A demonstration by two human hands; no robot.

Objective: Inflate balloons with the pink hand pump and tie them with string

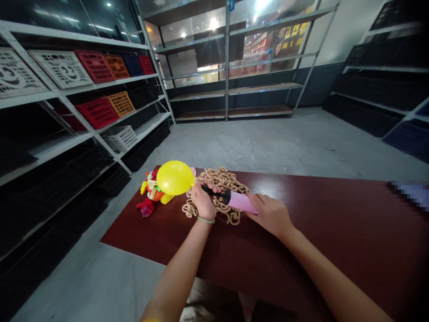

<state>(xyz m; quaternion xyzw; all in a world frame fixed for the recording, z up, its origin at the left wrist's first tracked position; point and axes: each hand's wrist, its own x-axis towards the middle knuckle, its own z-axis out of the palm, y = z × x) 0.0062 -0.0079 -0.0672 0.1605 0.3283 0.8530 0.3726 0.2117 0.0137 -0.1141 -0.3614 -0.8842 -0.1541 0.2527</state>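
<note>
Left hand (203, 201) is closed firmly around the black nozzle end of a pink hand pump (241, 201), right up against the neck of a round yellow balloon (174, 177)! Right hand (269, 215) is wrapped over the pink barrel, fingers curled around its far end. The pump is held level just above a heap of tan interlinked rings (219, 190), with a green band (205, 219) on the left wrist. Right beside that heap, a jumble of red, orange and yellow toys (150, 194)! All of it sits on a dark red tabletop (311, 232), with white metal shelving (110, 82) holding red plastic crates (97, 112) off to the left.
</note>
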